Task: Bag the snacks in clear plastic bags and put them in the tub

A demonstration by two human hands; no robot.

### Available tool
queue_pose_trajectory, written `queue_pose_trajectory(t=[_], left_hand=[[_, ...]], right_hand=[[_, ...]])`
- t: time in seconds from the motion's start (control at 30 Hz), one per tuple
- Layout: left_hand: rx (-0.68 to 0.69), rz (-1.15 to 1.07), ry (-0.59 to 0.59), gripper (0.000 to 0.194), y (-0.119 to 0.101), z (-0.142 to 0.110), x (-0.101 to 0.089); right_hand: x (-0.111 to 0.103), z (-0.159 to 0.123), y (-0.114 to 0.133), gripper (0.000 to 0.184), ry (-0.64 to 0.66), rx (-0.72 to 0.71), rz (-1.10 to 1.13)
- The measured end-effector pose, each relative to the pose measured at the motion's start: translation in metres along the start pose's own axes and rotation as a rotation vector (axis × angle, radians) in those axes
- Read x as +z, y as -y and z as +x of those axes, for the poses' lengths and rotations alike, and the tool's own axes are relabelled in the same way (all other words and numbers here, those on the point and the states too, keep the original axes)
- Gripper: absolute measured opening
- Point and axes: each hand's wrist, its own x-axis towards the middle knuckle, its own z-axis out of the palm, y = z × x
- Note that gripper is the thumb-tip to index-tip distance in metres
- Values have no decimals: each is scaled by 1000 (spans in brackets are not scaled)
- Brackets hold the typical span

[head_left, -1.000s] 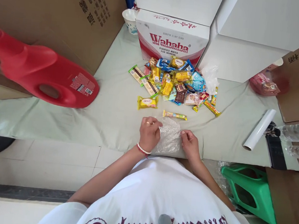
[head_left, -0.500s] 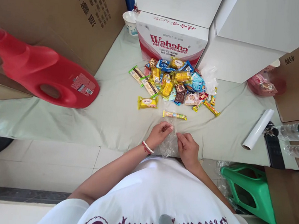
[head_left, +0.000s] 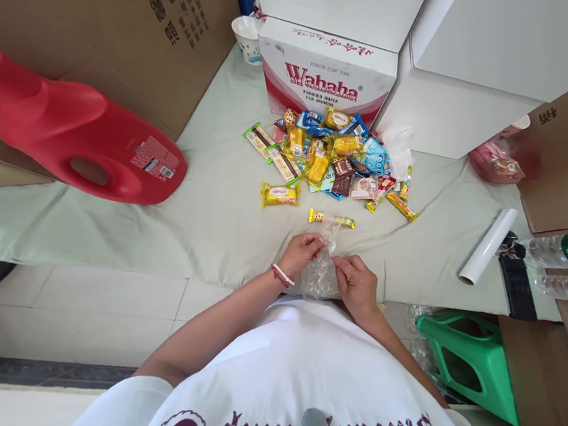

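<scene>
A clear plastic bag (head_left: 319, 276) hangs between my hands at the table's front edge. My left hand (head_left: 303, 252), with beaded bracelets at the wrist, pinches the bag's left side. On its right side the thumb and fingers of my right hand (head_left: 356, 281) are closed on the film. Just beyond the bag lies a thin yellow snack stick (head_left: 316, 215), partly covered by the bag's upper end. A yellow wrapped cake (head_left: 280, 194) rests to its left. Farther back is a heap of wrapped snacks (head_left: 318, 161).
A white-and-red water carton (head_left: 327, 76) stands behind the snacks, beside white boxes (head_left: 469, 117). At the left is a red jug (head_left: 85, 133); a paper cup (head_left: 249, 39) stands at the back. On the right are a white roll (head_left: 488, 246), a black phone-like object (head_left: 518, 288) and plastic bottles (head_left: 561, 253).
The bag's upper part has spread upward between my hands and now overlaps the middle of the snack stick. Both hands have shifted only slightly.
</scene>
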Motion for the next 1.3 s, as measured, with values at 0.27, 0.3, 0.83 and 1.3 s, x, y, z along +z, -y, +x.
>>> queue_pose_trajectory(t=[0.27, 0.3, 0.83, 1.3], left_hand=[[38, 73, -66, 28, 10, 7, 1], [37, 72, -63, 26, 10, 7, 0], [18, -424, 32, 27, -15, -19, -19], [-19, -242, -120, 25, -20, -31, -109]], right_hand=[[0, -5, 5, 32, 28, -6, 7], [-1, -5, 5, 31, 31, -3, 44], [7, 46, -5, 31, 13, 632, 1155], [-27, 27, -44, 32, -97, 631, 1245]])
